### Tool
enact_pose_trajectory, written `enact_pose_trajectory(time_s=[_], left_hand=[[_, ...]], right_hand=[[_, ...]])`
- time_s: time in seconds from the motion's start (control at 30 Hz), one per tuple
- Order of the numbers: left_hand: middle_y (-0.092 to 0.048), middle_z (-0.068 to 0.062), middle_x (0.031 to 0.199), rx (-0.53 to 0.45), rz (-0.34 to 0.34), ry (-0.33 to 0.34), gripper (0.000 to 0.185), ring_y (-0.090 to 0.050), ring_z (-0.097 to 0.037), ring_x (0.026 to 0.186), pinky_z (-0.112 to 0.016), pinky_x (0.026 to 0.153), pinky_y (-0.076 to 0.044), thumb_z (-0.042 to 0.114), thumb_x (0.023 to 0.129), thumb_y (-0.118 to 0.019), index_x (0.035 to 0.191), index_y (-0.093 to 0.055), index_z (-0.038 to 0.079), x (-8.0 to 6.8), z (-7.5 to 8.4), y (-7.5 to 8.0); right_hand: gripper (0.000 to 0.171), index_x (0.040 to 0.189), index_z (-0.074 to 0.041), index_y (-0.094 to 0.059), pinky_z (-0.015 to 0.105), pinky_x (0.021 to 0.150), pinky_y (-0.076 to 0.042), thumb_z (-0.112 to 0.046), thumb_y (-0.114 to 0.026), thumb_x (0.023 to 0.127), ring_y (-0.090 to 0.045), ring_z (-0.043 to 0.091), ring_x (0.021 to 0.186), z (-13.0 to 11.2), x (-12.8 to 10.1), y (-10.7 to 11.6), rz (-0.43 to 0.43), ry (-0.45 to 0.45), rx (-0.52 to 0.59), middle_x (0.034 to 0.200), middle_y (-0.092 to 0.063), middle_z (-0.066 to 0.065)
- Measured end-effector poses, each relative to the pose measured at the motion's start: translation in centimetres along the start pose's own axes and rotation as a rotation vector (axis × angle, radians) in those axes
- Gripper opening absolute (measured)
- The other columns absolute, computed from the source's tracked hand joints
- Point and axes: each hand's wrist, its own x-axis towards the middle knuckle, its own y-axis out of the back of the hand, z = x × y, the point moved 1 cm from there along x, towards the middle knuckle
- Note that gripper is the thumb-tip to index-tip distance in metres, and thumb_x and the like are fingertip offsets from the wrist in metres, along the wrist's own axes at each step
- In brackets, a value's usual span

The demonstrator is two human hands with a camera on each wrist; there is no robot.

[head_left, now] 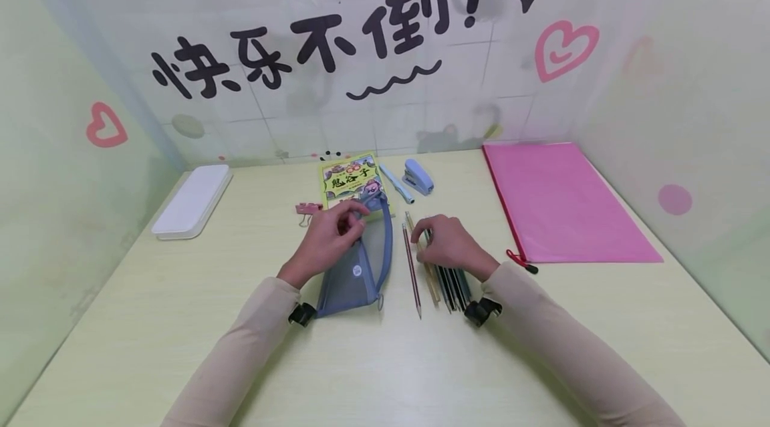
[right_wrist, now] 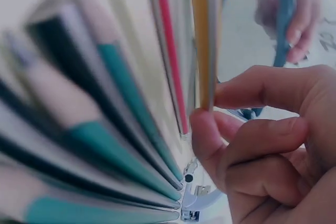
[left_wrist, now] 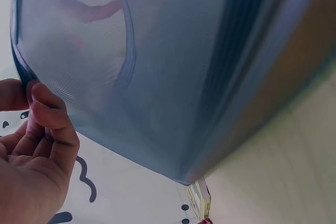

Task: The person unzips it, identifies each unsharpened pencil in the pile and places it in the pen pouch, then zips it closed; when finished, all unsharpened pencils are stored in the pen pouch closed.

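A blue mesh pencil pouch (head_left: 355,265), soft and wedge-shaped, lies at the middle of the pale yellow counter (head_left: 150,340), its sheer weave showing fingers through the fabric. The left hand (head_left: 327,240) pinches the pouch's upper rim between curled fingers and thumb. Just right of it, the right hand (head_left: 448,243) curls its fingertips around a slim yellow pencil (head_left: 423,258) in a row of pencils (head_left: 451,283) with dark, teal-banded shafts. A glossy yellow book (head_left: 349,180), a blue stapler (head_left: 418,176) and a flat pink zip folder (head_left: 559,203) lie behind.
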Motion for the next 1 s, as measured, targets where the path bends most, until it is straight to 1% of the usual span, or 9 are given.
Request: enact_pose_trajectory(time_s=[0.13,0.33,0.37,0.53,0.63,0.73,0.83,0.9,1.0], left_hand=[[-0.061,-0.005,0.077,-0.012,-0.004,-0.005,0.018,-0.054,-0.016,0.066,-0.022,0.062,-0.045,0.008,0.097,-0.058,0.113,-0.068,0.008,0.1,0.0,-0.1],[-0.061,-0.005,0.077,-0.017,-0.005,-0.003,0.018,-0.054,-0.017,0.067,-0.023,0.062,-0.045,0.010,0.098,-0.058,0.113,-0.067,0.008,0.1,-0.1,-0.2],[-0.061,-0.005,0.077,-0.018,-0.006,-0.006,0.018,-0.054,-0.016,0.066,-0.023,0.062,-0.045,0.009,0.098,-0.057,0.113,-0.067,0.008,0.1,-0.2,-0.2],[-0.061,-0.004,0.076,-0.024,-0.005,-0.009,0.018,-0.054,-0.014,0.065,-0.022,0.061,-0.045,0.009,0.097,-0.057,0.113,-0.067,0.008,0.1,-0.3,-0.2],[-0.061,-0.004,0.076,-0.022,-0.001,-0.007,0.019,-0.053,-0.015,0.065,-0.022,0.062,-0.045,0.009,0.097,-0.058,0.113,-0.067,0.008,0.1,-0.2,-0.2],[-0.061,-0.004,0.076,-0.017,0.002,-0.009,0.019,-0.053,-0.015,0.066,-0.022,0.062,-0.045,0.009,0.097,-0.058,0.113,-0.067,0.008,0.1,-0.1,-0.2],[-0.061,-0.004,0.076,-0.010,0.002,-0.006,0.019,-0.053,-0.015,0.066,-0.022,0.061,-0.044,0.009,0.097,-0.058,0.113,-0.067,0.008,0.1,-0.1,-0.3],[-0.060,-0.003,0.076,-0.006,0.003,-0.009,0.019,-0.053,-0.015,0.066,-0.022,0.061,-0.044,0.009,0.097,-0.057,0.113,-0.067,0.008,0.0,-0.2,-0.4],[-0.060,-0.003,0.077,-0.004,0.005,-0.012,0.018,-0.053,-0.014,0.066,-0.022,0.060,-0.043,0.010,0.097,-0.057,0.112,-0.067,0.008,0.0,-0.2,-0.5]], right_hand=[[0.029,0.106,-0.011,-0.073,0.027,0.055,-0.042,-0.009,-0.072,0.077,-0.051,0.014,0.057,0.3,0.3,0.4,0.015,-0.064,0.197,0.065,-0.064,0.003],[0.034,0.117,-0.008,-0.069,0.025,0.050,-0.034,-0.007,-0.071,0.084,-0.037,0.010,0.048,0.7,0.9,0.1,-0.010,-0.165,0.557,0.063,-0.061,-0.001],[0.035,0.119,-0.007,-0.067,0.025,0.049,-0.032,-0.006,-0.070,0.085,-0.035,0.009,0.046,0.8,0.9,0.0,-0.019,-0.168,0.605,0.062,-0.059,-0.002],[0.040,0.131,-0.001,-0.059,0.021,0.044,-0.028,-0.004,-0.063,0.091,-0.032,0.005,0.044,0.8,0.7,-0.6,-0.048,-0.151,0.856,0.072,-0.065,-0.003],[0.041,0.135,-0.001,-0.054,0.020,0.045,-0.027,-0.003,-0.060,0.094,-0.033,0.004,0.045,0.5,0.7,-1.3,-0.018,-0.164,0.990,0.079,-0.068,-0.001],[0.043,0.138,-0.002,-0.053,0.020,0.047,-0.028,-0.004,-0.059,0.095,-0.034,0.004,0.048,0.1,0.8,-2.1,0.024,-0.193,1.071,0.079,-0.068,-0.002],[0.044,0.138,-0.004,-0.053,0.020,0.048,-0.029,-0.003,-0.061,0.094,-0.034,0.004,0.048,-0.4,0.9,-2.9,0.086,-0.207,1.098,0.077,-0.068,-0.004],[0.044,0.136,-0.006,-0.055,0.020,0.048,-0.031,-0.004,-0.063,0.093,-0.036,0.004,0.048,-0.8,1.0,-3.3,0.142,-0.209,1.079,0.077,-0.069,-0.004],[0.042,0.133,-0.009,-0.059,0.020,0.050,-0.034,-0.006,-0.067,0.092,-0.042,0.006,0.051,-1.3,1.2,-3.7,0.234,-0.200,1.002,0.079,-0.072,-0.003]])
